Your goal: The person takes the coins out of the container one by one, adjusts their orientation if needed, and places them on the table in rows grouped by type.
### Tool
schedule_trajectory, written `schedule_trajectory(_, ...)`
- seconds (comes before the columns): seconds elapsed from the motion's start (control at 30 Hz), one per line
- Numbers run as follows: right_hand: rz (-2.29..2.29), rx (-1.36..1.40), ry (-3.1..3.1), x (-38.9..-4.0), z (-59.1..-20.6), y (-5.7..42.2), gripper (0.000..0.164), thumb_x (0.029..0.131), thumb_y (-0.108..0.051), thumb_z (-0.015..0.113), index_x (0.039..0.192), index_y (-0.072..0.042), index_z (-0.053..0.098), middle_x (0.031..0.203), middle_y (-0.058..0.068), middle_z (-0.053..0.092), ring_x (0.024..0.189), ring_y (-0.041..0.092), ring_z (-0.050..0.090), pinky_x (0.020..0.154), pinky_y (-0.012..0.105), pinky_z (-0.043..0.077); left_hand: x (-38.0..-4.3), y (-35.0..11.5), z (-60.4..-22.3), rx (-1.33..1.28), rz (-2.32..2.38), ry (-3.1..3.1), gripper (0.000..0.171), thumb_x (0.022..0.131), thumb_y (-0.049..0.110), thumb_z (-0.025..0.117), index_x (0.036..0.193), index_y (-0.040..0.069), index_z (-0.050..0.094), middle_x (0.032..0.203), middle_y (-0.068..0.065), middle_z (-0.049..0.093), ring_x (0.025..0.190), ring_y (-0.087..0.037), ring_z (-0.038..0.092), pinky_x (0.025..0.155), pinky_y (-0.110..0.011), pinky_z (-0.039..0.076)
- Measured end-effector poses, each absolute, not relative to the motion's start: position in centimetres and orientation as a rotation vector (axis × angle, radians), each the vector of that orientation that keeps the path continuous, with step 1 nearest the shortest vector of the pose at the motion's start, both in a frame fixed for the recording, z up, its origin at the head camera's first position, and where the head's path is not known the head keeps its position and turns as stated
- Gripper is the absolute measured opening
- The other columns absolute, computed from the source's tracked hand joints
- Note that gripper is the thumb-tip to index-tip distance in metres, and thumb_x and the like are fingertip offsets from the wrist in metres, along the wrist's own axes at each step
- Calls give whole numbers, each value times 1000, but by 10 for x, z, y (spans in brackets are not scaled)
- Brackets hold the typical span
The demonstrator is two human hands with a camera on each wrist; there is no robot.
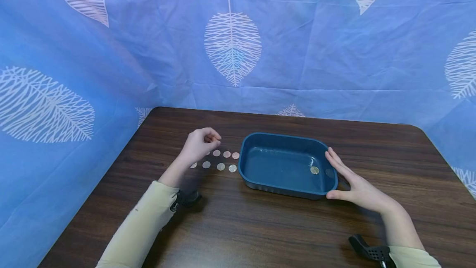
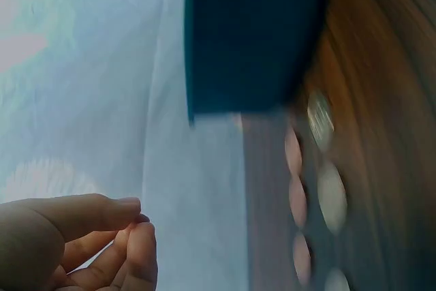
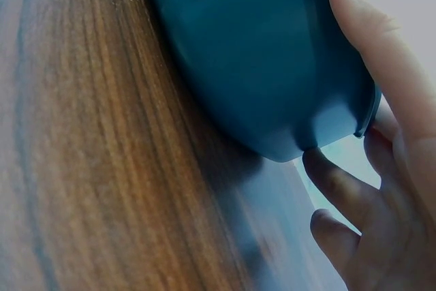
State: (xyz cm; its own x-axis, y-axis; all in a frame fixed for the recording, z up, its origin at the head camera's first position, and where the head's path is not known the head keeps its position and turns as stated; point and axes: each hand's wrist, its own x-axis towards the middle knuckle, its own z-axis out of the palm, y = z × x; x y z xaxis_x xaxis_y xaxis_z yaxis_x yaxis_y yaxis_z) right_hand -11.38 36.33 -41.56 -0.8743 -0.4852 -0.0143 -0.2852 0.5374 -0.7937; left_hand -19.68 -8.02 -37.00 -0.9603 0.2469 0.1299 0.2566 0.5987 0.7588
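My left hand (image 1: pixel 201 142) is raised over the left end of two rows of coins, thumb and fingertips pinched together. Only the dark edge of a small coin (image 2: pixel 142 219) shows between them in the left wrist view. Copper-coloured coins (image 1: pixel 227 154) form the far row and silver ones (image 1: pixel 221 166) the near row. To their right stands a blue rectangular plastic box (image 1: pixel 282 189), with one coin (image 1: pixel 314 170) lying inside near its right end. My right hand (image 1: pixel 355 185) holds that end, thumb at the near corner and fingers along the far side.
The dark wood-grain table (image 1: pixel 260 235) carries everything. A blue cloth (image 1: pixel 297 44) with white leaf prints hangs behind it and along the left side. Black straps with camera mounts (image 1: pixel 368 251) sit on both wrists.
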Motion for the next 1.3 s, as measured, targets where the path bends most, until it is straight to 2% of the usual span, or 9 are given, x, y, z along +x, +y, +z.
schedule_trajectory(0.3, -1256, -646, 2533, -113, -416, 362, 99, 86, -12, 72, 155, -27, 2, 158, -11, -14, 140, 43, -7, 88, 78, 16, -199, 5, -360, -805, -1472, -2776, 8, 91, 8, 65, 96, 4, 69, 82, -1, 63, 75, -14, 59, 65, -27, 48)
schedule_trajectory(0.43, -1264, -660, 2526, -115, -417, 360, 99, 86, -12, 72, 155, -26, 2, 158, -10, -14, 141, 42, -7, 90, 78, 16, -197, 37, -359, -938, -1482, -2781, 7, 91, 7, 65, 96, 4, 68, 82, 0, 62, 74, -11, 57, 66, -23, 47)
schedule_trajectory(0.6, -1259, -667, 2532, -117, -418, 360, 98, 86, -13, 72, 155, -26, 3, 158, -7, -13, 142, 39, -7, 91, 77, 16, -193, 69, -363, -1031, -1480, -2808, 10, 91, 6, 64, 98, 0, 68, 82, 0, 61, 73, -9, 56, 66, -20, 46)
schedule_trajectory(0.8, -1252, -653, 2534, -119, -416, 362, 97, 87, -14, 71, 155, -25, 3, 159, -2, -13, 141, 40, -7, 92, 77, 15, -192, 110, -361, -1137, -1369, -2855, 8, 91, 7, 64, 96, 3, 69, 78, 3, 61, 69, -5, 56, 64, -14, 45)
schedule_trajectory(1.0, -1271, -646, 2524, -118, -418, 367, 98, 87, -11, 71, 155, -27, 2, 158, -6, -14, 140, 44, -7, 90, 78, 14, -194, 148, -360, -1228, -1358, -2865, 6, 92, 9, 64, 95, 6, 69, 75, 5, 60, 67, -3, 56, 61, -13, 45)
schedule_trajectory(1.13, -1295, -658, 2512, -116, -418, 368, 97, 87, -10, 70, 154, -29, 3, 158, -9, -14, 142, 38, -8, 90, 78, 14, -197, 163, -371, -1164, -1379, -2904, 5, 92, 11, 65, 93, 8, 69, 75, 5, 61, 67, -3, 56, 60, -13, 44)
schedule_trajectory(1.3, -1291, -674, 2521, -116, -417, 370, 98, 86, -10, 71, 155, -25, 3, 159, 2, -12, 143, 21, -7, 92, 77, 15, -200, 173, -389, -1041, -1404, -2958, 5, 91, 11, 66, 90, 10, 70, 75, 7, 61, 68, -2, 55, 60, -14, 44)
